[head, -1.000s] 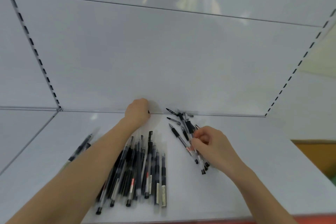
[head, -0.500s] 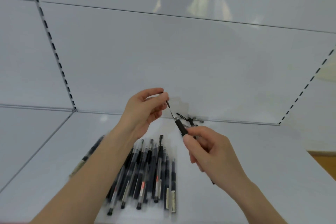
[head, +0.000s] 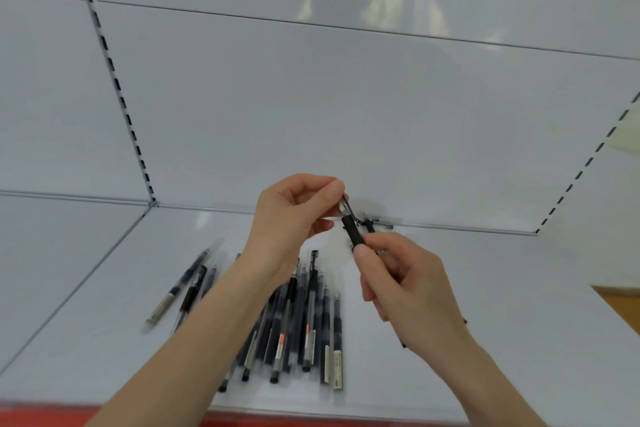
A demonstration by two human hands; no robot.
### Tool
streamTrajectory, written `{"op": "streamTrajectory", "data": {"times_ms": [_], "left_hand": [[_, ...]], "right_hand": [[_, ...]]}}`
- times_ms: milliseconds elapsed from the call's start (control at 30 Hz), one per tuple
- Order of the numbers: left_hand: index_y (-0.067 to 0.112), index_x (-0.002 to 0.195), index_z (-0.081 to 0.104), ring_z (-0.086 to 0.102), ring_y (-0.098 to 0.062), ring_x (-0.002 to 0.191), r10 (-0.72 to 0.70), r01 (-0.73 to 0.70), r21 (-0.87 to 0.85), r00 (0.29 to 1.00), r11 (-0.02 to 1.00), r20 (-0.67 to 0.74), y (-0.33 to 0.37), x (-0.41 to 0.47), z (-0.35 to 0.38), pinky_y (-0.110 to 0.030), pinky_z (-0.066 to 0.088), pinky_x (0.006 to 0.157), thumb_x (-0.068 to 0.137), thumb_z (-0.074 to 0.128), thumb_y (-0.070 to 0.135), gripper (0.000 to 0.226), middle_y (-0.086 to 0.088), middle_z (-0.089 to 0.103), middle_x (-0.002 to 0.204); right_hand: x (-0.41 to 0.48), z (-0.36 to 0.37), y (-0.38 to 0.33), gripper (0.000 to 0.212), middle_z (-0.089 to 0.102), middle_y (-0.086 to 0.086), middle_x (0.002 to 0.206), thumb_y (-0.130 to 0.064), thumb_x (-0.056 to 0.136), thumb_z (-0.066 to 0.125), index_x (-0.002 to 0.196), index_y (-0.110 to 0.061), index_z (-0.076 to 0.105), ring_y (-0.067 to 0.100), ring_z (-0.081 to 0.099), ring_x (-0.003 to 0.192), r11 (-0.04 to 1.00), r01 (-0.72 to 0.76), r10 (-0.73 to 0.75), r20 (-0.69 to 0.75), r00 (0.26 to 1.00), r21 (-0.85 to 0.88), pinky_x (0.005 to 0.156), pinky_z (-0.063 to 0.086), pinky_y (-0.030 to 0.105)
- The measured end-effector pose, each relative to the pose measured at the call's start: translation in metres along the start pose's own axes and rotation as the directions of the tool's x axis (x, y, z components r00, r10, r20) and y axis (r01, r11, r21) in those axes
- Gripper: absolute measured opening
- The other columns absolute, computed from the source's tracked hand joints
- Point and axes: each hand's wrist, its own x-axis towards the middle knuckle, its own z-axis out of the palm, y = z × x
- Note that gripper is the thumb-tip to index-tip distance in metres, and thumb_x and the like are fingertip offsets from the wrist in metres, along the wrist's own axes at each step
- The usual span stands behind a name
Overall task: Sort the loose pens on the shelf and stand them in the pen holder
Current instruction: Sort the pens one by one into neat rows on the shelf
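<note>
The white shelf (head: 467, 305) runs wide and flat, and on its near middle lies a row of pens (head: 306, 319), side by side, pointing far to near, partly hidden under the left forearm. They are slim, with dark barrels, clear sections, and pale or red labels near their near ends. Left of the row, two pens (head: 183, 284) lie apart from it at a slant. A few far pens (head: 379, 222) sit against the back edge. Above the shelf, the held pen (head: 354, 235) is tilted, its black ribbed grip uppermost. The right hand (head: 401, 288) is clamped around its lower part, and the left hand (head: 294, 215) pinches its upper end between thumb and forefinger, so the two hands are close together.

A second ago the left hand was down at the back edge and the right hand lay on a scatter of pens on the right. Half a second ago both were already raised on this pen, and the left fingers have since closed in on its end.

The back panel (head: 346, 107) is smooth, glossy and faintly reflective, flanked by slotted uprights (head: 119, 94). A red strip (head: 34, 416) edges the near front
</note>
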Motion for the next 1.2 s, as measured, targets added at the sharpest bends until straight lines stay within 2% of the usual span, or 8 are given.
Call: {"op": "streamTrajectory", "data": {"times_ms": [400,533,667,767,867,1000,1067,1200], "left_hand": [[0.012,0.077,0.066,0.063,-0.006,0.057,-0.043,0.042,-0.032,0.999,0.999,-0.031,-0.014,-0.006,-0.002,-0.016,0.052,0.055,0.081,0.065,0.01,0.004,0.001,0.07,0.063],[0.014,0.074,0.068,0.061,-0.002,0.052,0.021,0.004,0.208,0.993,0.978,-0.118,-0.023,0.003,-0.022,-0.014,0.051,0.053,0.081,0.067,0.011,0.008,0.006,0.067,0.056],[0.013,0.074,0.069,0.061,-0.001,0.054,0.151,-0.065,0.65,0.986,0.757,-0.077,-0.036,0.008,-0.037,-0.011,0.048,0.059,0.08,0.067,0.014,0.007,0.006,0.066,0.061],[0.012,0.075,0.07,0.061,-0.005,0.07,0.143,-0.061,0.809,0.989,0.584,-0.029,-0.045,0.014,-0.045,-0.01,0.043,0.065,0.082,0.064,0.018,0.011,0.005,0.067,0.071],[0.009,0.081,0.07,0.062,-0.016,0.087,0.107,-0.059,0.903,0.994,0.426,0.015,-0.053,0.021,-0.05,-0.025,0.046,0.078,0.084,0.061,0.025,0.019,-0.001,0.071,0.087],[0.01,0.115,0.062,0.057,-0.022,0.104,0.124,-0.098,0.919,0.991,0.382,0.054,-0.056,0.029,-0.046,-0.029,0.041,0.091,0.088,0.058,0.028,0.033,-0.008,0.062,0.112],[0.009,0.114,0.062,0.056,-0.021,0.104,0.117,-0.159,0.91,0.986,0.384,0.122,-0.057,0.037,-0.037,-0.026,0.039,0.09,0.089,0.058,0.023,0.03,-0.008,0.061,0.113],[0.006,0.107,0.066,0.057,-0.023,0.103,0.04,-0.282,0.896,0.957,0.344,0.287,-0.063,0.057,-0.01,-0.025,0.039,0.09,0.088,0.057,0.013,0.022,-0.01,0.063,0.112]], "right_hand": [[0.006,-0.008,0.004,0.018,0.064,0.0,0.052,-0.019,0.091,0.053,0.076,-0.018,0.062,0.009,0.049,0.041,0.996,-0.09,0.088,0.125,0.988,0.006,0.045,0.04,0.018],[0.028,-0.026,0.033,0.02,0.07,0.003,0.068,-0.024,0.089,0.055,0.074,-0.016,0.064,0.014,0.061,0.056,0.949,-0.129,0.144,0.032,0.989,-0.289,0.056,0.047,0.025],[0.042,-0.03,0.062,0.017,0.067,0.003,0.084,-0.029,0.086,0.058,0.086,-0.013,0.064,0.022,0.06,0.082,0.752,-0.098,0.175,0.053,0.983,-0.652,0.077,0.048,0.033],[0.045,-0.019,0.068,0.023,0.064,0.004,0.095,-0.029,0.086,0.056,0.095,-0.009,0.061,0.024,0.059,0.091,0.637,-0.078,0.241,0.102,0.965,-0.767,0.077,0.045,0.032],[0.046,-0.012,0.071,0.022,0.066,0.007,0.096,-0.025,0.087,0.054,0.095,-0.005,0.061,0.026,0.06,0.092,0.567,-0.034,0.242,0.127,0.962,-0.823,0.07,0.043,0.031],[0.041,-0.023,0.075,0.016,0.066,0.005,0.083,-0.02,0.086,0.053,0.088,-0.008,0.063,0.02,0.061,0.073,0.749,-0.14,0.222,0.047,0.974,-0.648,0.067,0.048,0.027],[0.037,-0.033,0.073,0.009,0.06,-0.004,0.07,-0.017,0.086,0.054,0.082,-0.013,0.061,0.008,0.054,0.06,0.839,-0.19,0.184,-0.063,0.981,-0.51,0.053,0.039,0.008],[0.029,-0.049,0.077,0.002,0.06,-0.004,0.076,-0.015,0.085,0.056,0.085,-0.015,0.058,0.009,0.056,0.069,0.891,-0.26,0.22,-0.148,0.964,-0.372,0.057,0.039,0.009]]}}
